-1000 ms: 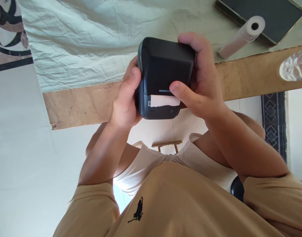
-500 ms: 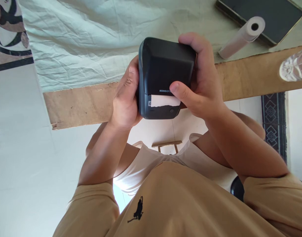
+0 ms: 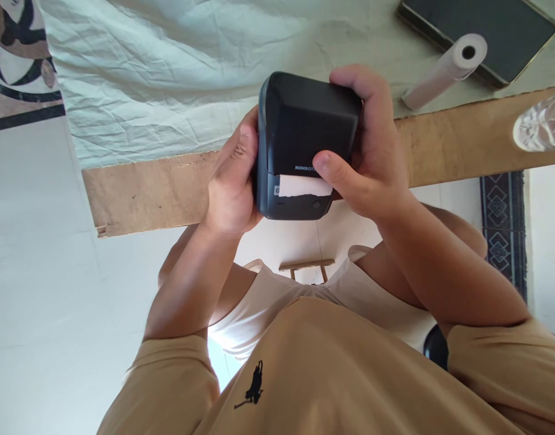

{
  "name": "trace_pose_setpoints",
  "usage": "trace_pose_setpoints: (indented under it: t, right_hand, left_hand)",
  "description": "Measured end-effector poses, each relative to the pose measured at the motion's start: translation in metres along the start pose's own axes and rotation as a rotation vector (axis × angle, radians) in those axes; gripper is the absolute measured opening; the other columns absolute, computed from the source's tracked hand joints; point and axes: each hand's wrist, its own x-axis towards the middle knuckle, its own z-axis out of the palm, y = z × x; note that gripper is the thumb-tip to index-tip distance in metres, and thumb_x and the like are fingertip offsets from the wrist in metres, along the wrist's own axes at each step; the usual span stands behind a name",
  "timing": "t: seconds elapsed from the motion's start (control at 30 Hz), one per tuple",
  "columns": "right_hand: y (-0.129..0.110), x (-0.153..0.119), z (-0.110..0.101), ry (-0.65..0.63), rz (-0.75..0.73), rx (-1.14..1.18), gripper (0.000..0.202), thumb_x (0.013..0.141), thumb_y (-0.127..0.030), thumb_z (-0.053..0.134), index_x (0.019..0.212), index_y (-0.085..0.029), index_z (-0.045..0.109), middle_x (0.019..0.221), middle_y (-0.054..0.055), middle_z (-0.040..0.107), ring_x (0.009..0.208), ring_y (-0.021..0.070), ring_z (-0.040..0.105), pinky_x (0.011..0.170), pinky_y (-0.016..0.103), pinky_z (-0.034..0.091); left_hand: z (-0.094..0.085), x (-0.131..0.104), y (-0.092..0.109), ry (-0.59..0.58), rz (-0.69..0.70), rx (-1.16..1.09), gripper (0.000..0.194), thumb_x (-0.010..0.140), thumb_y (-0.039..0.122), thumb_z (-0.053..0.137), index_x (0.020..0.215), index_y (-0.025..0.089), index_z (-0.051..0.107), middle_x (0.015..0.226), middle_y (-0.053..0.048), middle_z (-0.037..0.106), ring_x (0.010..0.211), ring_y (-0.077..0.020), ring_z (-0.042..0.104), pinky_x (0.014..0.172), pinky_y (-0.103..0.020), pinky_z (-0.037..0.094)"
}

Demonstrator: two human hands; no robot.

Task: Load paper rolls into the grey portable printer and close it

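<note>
A black label printer [image 3: 311, 127] marked NIIMBOT is held up between both hands, over the front edge of the table. From its slot sticks a short strip of white paper [image 3: 302, 186] with a torn edge. My left hand [image 3: 234, 175] grips the printer's left side, thumb along the edge and the other fingers hidden behind. On the right side, my right hand [image 3: 377, 145] wraps round the body. Its thumb lies on the front by the lettering, near the paper, and its index finger curls over the top right corner.
On the pale green cloth [image 3: 168, 72] at the upper right stand a white paper roll [image 3: 445, 69] and a dark flat phone-like device [image 3: 481, 33]. A clear glass [image 3: 543, 124] rests at the right on the wooden table edge [image 3: 150, 193]. Below is a small wooden stool-like piece [image 3: 307, 264].
The printer has shifted very slightly to the right and down within the view, both hands still holding it. Its grip and the paper strip look the same.
</note>
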Motion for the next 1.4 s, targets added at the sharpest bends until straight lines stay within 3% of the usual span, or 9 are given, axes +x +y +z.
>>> trace_pose_setpoints:
  t: [0.27, 0.43, 0.6, 0.73, 0.93, 1.07, 1.13, 1.23, 1.4]
  right_hand:
    - [0.0015, 0.0004, -0.0023, -0.049, -0.052, -0.073, 0.054, 0.086, -0.049, 0.055, 0.132, -0.027, 0.036, 0.134, 0.005, 0.047, 0.120, 0.0188, 0.052, 0.106, 0.039, 0.048]
    - [0.0012, 0.0002, -0.0028, -0.057, -0.054, -0.085, 0.054, 0.087, -0.049, 0.055, 0.132, -0.027, 0.034, 0.135, 0.006, 0.047, 0.122, 0.0184, 0.052, 0.109, 0.039, 0.048]
    - [0.0010, 0.0003, -0.0034, -0.059, -0.037, -0.103, 0.057, 0.087, -0.053, 0.054, 0.133, -0.027, 0.034, 0.139, 0.005, 0.045, 0.127, 0.0191, 0.050, 0.111, 0.038, 0.047]
    - [-0.0003, 0.0010, -0.0037, -0.077, -0.044, -0.085, 0.056, 0.088, -0.051, 0.054, 0.133, -0.025, 0.033, 0.139, 0.006, 0.045, 0.126, 0.0189, 0.051, 0.111, 0.038, 0.046]
    - [0.0002, -0.0001, -0.0011, -0.047, -0.029, -0.069, 0.060, 0.085, -0.054, 0.055, 0.133, -0.025, 0.032, 0.141, 0.008, 0.045, 0.126, 0.0221, 0.050, 0.109, 0.043, 0.047]
    - [0.0025, -0.0002, -0.0016, -0.043, -0.056, -0.098, 0.076, 0.075, -0.062, 0.063, 0.134, -0.026, 0.032, 0.143, 0.010, 0.042, 0.129, 0.0262, 0.047, 0.111, 0.048, 0.043]
    - [0.0031, 0.0001, -0.0025, -0.051, -0.053, -0.118, 0.076, 0.074, -0.062, 0.065, 0.134, -0.028, 0.032, 0.142, 0.009, 0.043, 0.128, 0.0260, 0.047, 0.112, 0.048, 0.043]
    - [0.0026, 0.0001, -0.0032, -0.053, -0.041, -0.121, 0.076, 0.074, -0.063, 0.065, 0.134, -0.028, 0.033, 0.141, 0.009, 0.045, 0.125, 0.0251, 0.049, 0.109, 0.046, 0.045]
    - [-0.0006, -0.0006, -0.0039, -0.021, -0.006, -0.151, 0.076, 0.073, -0.065, 0.064, 0.133, -0.027, 0.038, 0.136, 0.008, 0.050, 0.118, 0.0241, 0.054, 0.096, 0.040, 0.052]
  left_hand:
    - [-0.0013, 0.0014, 0.0012, 0.021, -0.003, 0.048, 0.038, 0.096, 0.047, 0.037, 0.101, 0.024, 0.067, 0.086, -0.006, 0.062, 0.111, -0.0267, 0.061, 0.105, -0.042, 0.047]
    - [-0.0040, 0.0031, -0.0034, 0.039, 0.036, 0.079, 0.040, 0.091, 0.057, 0.042, 0.097, 0.026, 0.066, 0.077, -0.006, 0.056, 0.113, -0.0312, 0.060, 0.099, -0.043, 0.049]
    - [-0.0067, 0.0037, -0.0078, 0.127, 0.020, 0.110, 0.040, 0.086, 0.062, 0.051, 0.082, 0.023, 0.060, 0.073, -0.007, 0.056, 0.111, -0.0326, 0.060, 0.089, -0.042, 0.051]
    - [-0.0072, 0.0001, -0.0077, 0.210, -0.008, 0.135, 0.047, 0.087, 0.067, 0.044, 0.083, 0.023, 0.060, 0.076, -0.007, 0.058, 0.113, -0.0324, 0.058, 0.087, -0.042, 0.052]
    - [-0.0044, -0.0025, -0.0026, 0.163, -0.020, 0.009, 0.036, 0.095, 0.046, 0.041, 0.070, 0.025, 0.057, 0.067, -0.004, 0.053, 0.105, -0.0247, 0.059, 0.091, -0.037, 0.050]
    - [-0.0033, -0.0011, -0.0002, 0.130, -0.044, -0.044, 0.041, 0.095, 0.049, 0.039, 0.067, 0.025, 0.057, 0.064, -0.004, 0.054, 0.101, -0.0246, 0.061, 0.094, -0.038, 0.048]
    - [-0.0032, -0.0005, -0.0004, 0.119, -0.051, -0.049, 0.043, 0.095, 0.052, 0.037, 0.071, 0.025, 0.061, 0.069, -0.005, 0.058, 0.105, -0.0260, 0.061, 0.097, -0.039, 0.047]
    - [-0.0026, -0.0004, -0.0012, 0.096, -0.079, -0.025, 0.046, 0.093, 0.056, 0.037, 0.092, 0.023, 0.068, 0.087, -0.009, 0.068, 0.122, -0.0291, 0.056, 0.104, -0.039, 0.045]
    - [-0.0002, -0.0008, -0.0023, 0.068, -0.026, -0.003, 0.048, 0.092, 0.059, 0.040, 0.113, 0.023, 0.064, 0.109, -0.008, 0.071, 0.140, -0.0256, 0.044, 0.113, -0.040, 0.041]
